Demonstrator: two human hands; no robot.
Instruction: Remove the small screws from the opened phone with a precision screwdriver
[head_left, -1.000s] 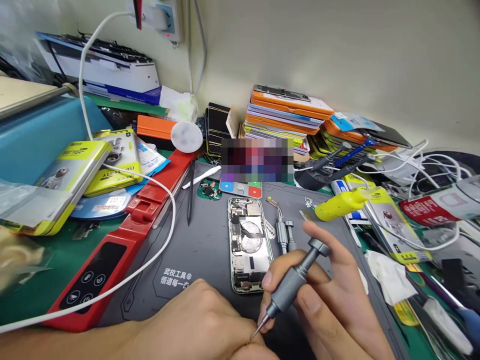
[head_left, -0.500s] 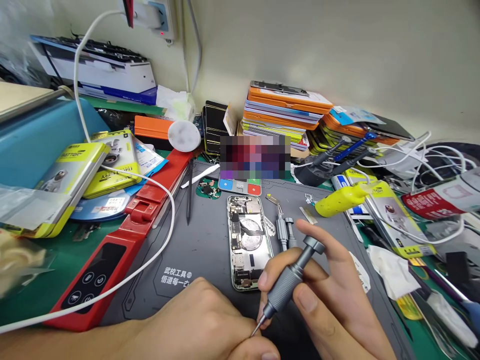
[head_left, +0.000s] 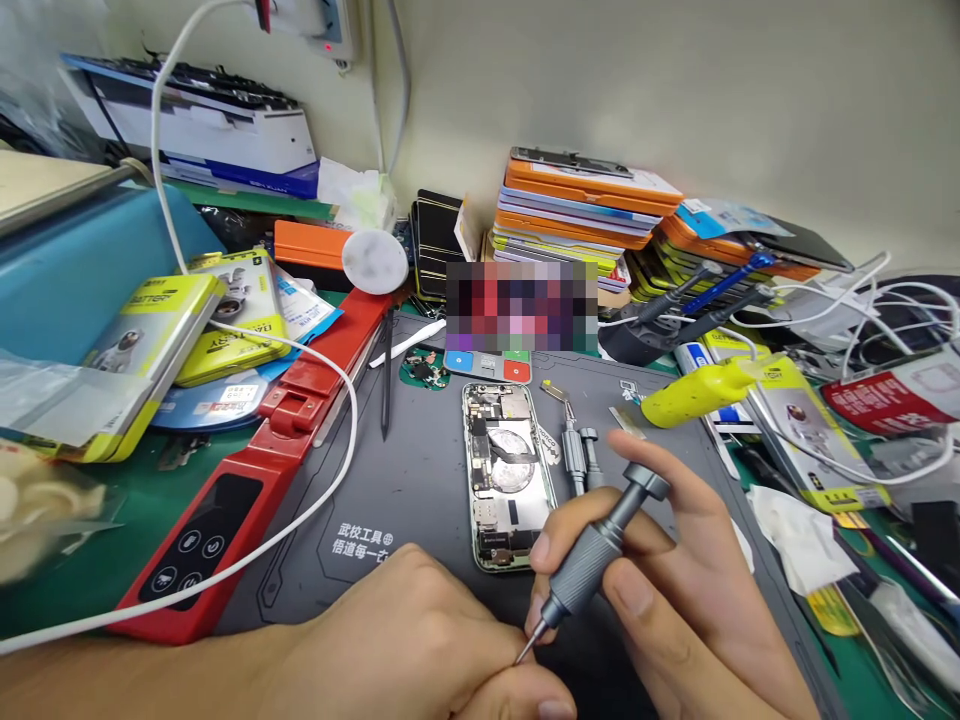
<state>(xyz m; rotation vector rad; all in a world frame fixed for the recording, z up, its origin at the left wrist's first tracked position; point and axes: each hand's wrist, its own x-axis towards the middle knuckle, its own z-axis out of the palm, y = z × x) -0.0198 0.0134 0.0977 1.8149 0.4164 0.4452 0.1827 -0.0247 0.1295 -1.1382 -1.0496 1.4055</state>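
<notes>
**Grey knurled-metal screwdriver [head_left: 587, 565] slants from the right hand [head_left: 697, 590] down to the left hand [head_left: 420, 635]**

One large dark-grey printed mat [head_left: 420, 450] carries the work. A red plastic bar with touch buttons [head_left: 202, 530] lies along its left side. One opened, pale-rimmed rectangular phone [head_left: 513, 478] lies flat on the mat, beyond both hands, its long axis running from the near edge towards the far edge; the right fingers are nearer to it, just beside its near right corner. One soft yellow bottle [head_left: 697, 392] lies by the mat's far right corner.

Of three grey screwdrivers, one is held; the other two, a slim grey one [head_left: 574, 460] and its grey neighbour [head_left: 592, 455], lie right of the phone.

The right fingers are clamped on the held barrel, one finger stretched out near the cap. Its axis leans, cap up and right, tip down and left, meeting the left thumb and forefinger. The left fingers are curled together; whatever they may pinch at the tip is hidden, probably something very small if anything.
</notes>
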